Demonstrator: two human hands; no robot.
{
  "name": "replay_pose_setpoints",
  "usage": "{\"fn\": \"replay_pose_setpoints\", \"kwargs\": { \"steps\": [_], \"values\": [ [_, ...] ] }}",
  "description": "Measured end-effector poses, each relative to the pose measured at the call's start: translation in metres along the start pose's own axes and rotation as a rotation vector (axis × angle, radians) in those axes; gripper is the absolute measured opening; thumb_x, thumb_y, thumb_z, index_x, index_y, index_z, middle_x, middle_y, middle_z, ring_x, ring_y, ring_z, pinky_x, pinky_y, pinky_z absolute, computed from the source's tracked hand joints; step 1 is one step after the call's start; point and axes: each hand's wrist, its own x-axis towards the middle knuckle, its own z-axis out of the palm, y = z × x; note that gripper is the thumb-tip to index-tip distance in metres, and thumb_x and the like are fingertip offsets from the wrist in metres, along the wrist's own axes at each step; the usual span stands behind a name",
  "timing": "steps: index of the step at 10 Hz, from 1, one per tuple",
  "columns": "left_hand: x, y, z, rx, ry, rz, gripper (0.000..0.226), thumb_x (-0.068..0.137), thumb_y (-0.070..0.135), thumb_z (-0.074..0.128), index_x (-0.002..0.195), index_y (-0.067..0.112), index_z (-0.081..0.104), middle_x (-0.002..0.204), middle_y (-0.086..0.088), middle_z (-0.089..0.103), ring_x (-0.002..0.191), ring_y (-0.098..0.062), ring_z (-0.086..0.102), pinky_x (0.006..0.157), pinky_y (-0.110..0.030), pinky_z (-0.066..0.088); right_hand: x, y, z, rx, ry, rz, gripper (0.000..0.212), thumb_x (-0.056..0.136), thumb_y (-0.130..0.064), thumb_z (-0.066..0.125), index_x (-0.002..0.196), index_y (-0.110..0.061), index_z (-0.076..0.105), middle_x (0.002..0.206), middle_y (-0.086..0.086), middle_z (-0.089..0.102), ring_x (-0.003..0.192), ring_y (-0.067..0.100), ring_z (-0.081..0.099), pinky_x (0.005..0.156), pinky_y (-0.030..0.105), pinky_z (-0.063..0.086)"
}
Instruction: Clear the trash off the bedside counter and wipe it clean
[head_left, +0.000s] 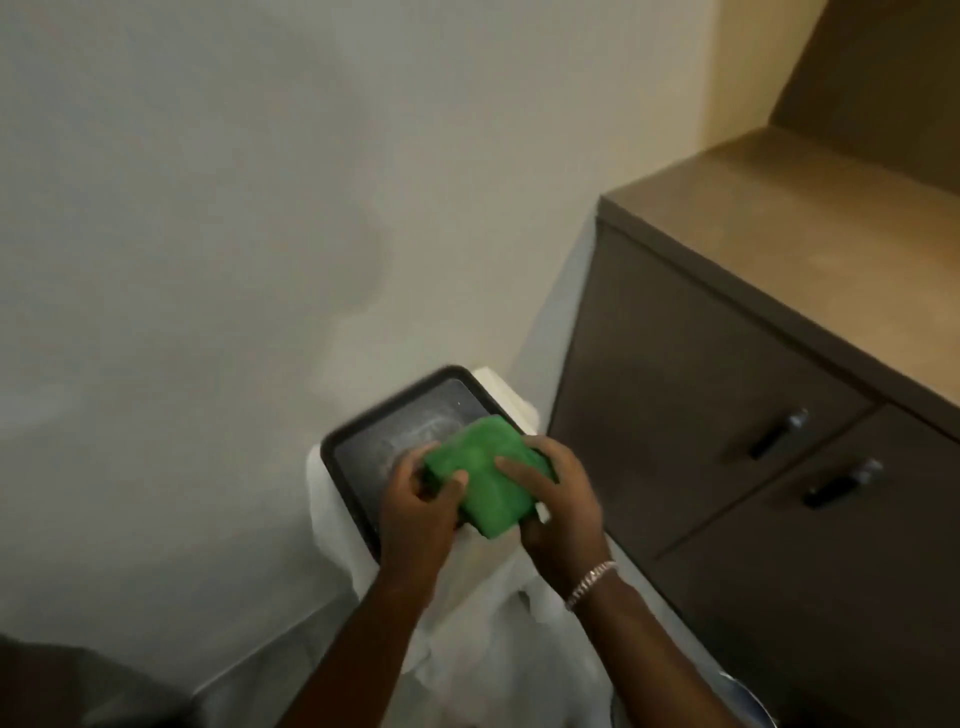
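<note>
A folded green cloth (485, 470) is held between both hands low in the middle of the view. My left hand (415, 499) grips its left edge, thumb on top. My right hand (558, 496), with a silver bracelet at the wrist, clasps its right side, fingers spread over the top. The cloth hangs over a dark tray (363, 452) with a raised rim and pale smears on its surface. The tray rests on a bin lined with a white bag (483, 623). The bedside counter (810, 228) is the brown cabinet top at the right, apart from both hands.
The cabinet has two drawers with dark handles (776, 434) (841, 486) on its front. A plain pale wall (260, 208) fills the left and top. A dark shape (78, 686) lies in the lower left corner on the floor.
</note>
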Motion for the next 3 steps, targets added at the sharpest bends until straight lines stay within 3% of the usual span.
{"fn": "replay_pose_setpoints", "kwargs": {
  "steps": [1,2,3],
  "values": [
    [0.048,0.017,-0.028,0.122,0.069,-0.036,0.054,0.088,0.009,0.063,0.139,0.013,0.045,0.135,-0.016,0.056,0.120,-0.030,0.057,0.097,-0.044,0.053,0.050,-0.008,0.051,-0.062,-0.225,0.038,0.048,0.074,-0.011,0.070,0.118,-0.029,0.062,0.136,0.008,0.051,0.126,0.029,0.047,0.101,0.038,0.046],
    [0.075,0.026,-0.035,0.336,0.006,-0.052,0.065,0.089,0.018,0.062,0.147,0.008,0.034,0.145,-0.020,0.048,0.129,-0.033,0.051,0.102,-0.042,0.047,0.053,-0.005,0.064,-0.138,-0.432,0.169,0.048,0.084,-0.023,0.064,0.130,-0.027,0.053,0.151,0.005,0.036,0.143,0.030,0.026,0.119,0.037,0.024],
    [0.069,0.043,-0.033,0.481,-0.037,0.073,0.055,0.089,0.019,0.061,0.141,0.010,0.045,0.142,-0.014,0.054,0.129,-0.030,0.052,0.106,-0.040,0.043,0.021,-0.018,0.042,-0.212,-0.273,0.065,0.043,0.079,-0.015,0.050,0.119,-0.016,0.064,0.142,0.016,0.049,0.136,0.037,0.040,0.110,0.055,0.037]
  ]
}}
